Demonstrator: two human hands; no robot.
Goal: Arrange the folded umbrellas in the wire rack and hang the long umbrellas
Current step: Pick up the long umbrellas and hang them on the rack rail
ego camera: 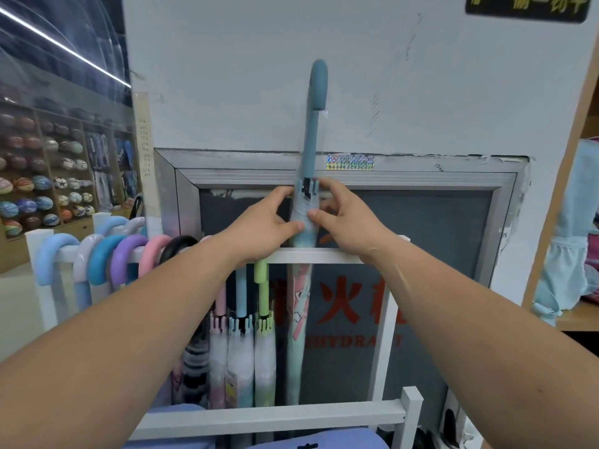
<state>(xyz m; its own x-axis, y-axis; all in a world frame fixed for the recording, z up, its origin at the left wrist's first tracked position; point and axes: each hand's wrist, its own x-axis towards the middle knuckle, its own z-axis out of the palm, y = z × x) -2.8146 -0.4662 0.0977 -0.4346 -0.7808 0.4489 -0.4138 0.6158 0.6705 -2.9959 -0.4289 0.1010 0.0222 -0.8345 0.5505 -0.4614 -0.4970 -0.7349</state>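
Grips the teal long umbrella (310, 140) with the left hand (262, 222), thumb on the near face, fingers curled round the far side. Grips the same umbrella with the right hand (343, 218) from the opposite side, thumb pressed to the near face at about the same height, forefinger reaching up to the rib tips. Hands close together, kept apart by the umbrella alone; both clamped on the top of the furled canopy, just below the shaft.

Umbrella upright, crook handle uppermost against the pale wall (227, 76), outline blurred. Canopy passes behind the white top rail (327, 255) of the rack and runs down toward the lower rail (269, 416); tip hidden.

To the left on the top rail, a row of hooked handles (107, 257) in pale blue, white, teal, purple, pink and black, touching one another. Below the left wrist, hung umbrellas (261, 319) with pink, blue and green handles, side by side.

Behind the rack, a grey-framed hydrant cabinet (421, 238) with red lettering and a shiny sticker (350, 162) on its frame. At far left, shelves of balls (42, 176). At far right, pale blue cloth (570, 238) beside a wooden shelf edge.
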